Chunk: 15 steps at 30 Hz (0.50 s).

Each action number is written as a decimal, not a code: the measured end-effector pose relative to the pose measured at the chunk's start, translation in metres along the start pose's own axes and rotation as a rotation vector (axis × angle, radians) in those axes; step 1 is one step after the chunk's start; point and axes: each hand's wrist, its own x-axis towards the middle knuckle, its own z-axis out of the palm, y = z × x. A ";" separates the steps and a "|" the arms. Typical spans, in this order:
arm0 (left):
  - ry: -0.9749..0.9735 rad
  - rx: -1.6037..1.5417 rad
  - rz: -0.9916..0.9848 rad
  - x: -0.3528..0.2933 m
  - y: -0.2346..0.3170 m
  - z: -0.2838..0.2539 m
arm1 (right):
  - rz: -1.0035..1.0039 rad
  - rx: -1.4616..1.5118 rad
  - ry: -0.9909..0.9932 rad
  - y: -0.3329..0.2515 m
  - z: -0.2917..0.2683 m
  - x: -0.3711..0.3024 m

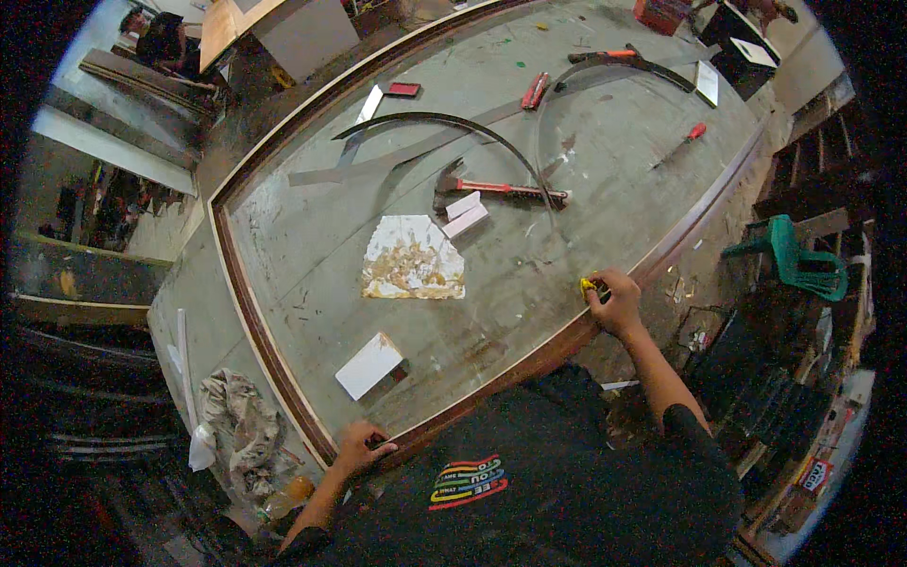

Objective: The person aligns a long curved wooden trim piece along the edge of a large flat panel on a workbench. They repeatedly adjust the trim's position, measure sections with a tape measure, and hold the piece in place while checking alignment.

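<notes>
My right hand grips a small yellow and black tool and presses it against the near rim of the large oval tabletop. At the lower left end of the same dark brown edge band, my left hand rests with its fingers curled over the rim. Whether the left hand holds anything small is hidden by the fingers. Between the hands the curved edge runs past my dark shirt.
On the tabletop lie a glue-smeared white board, a white rectangular panel, a red-handled hammer, two small white blocks, curved dark strips, red cutters and a screwdriver. A crumpled rag sits left; green chair right.
</notes>
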 end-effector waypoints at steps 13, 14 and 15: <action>0.010 0.309 0.457 0.037 0.009 -0.023 | 0.000 -0.035 -0.001 -0.004 -0.005 0.005; 0.028 0.294 0.454 0.037 0.009 -0.023 | -0.002 -0.027 0.001 -0.004 -0.005 0.005; 0.045 0.280 0.451 0.037 0.008 -0.023 | 0.008 -0.004 -0.003 -0.004 -0.004 0.005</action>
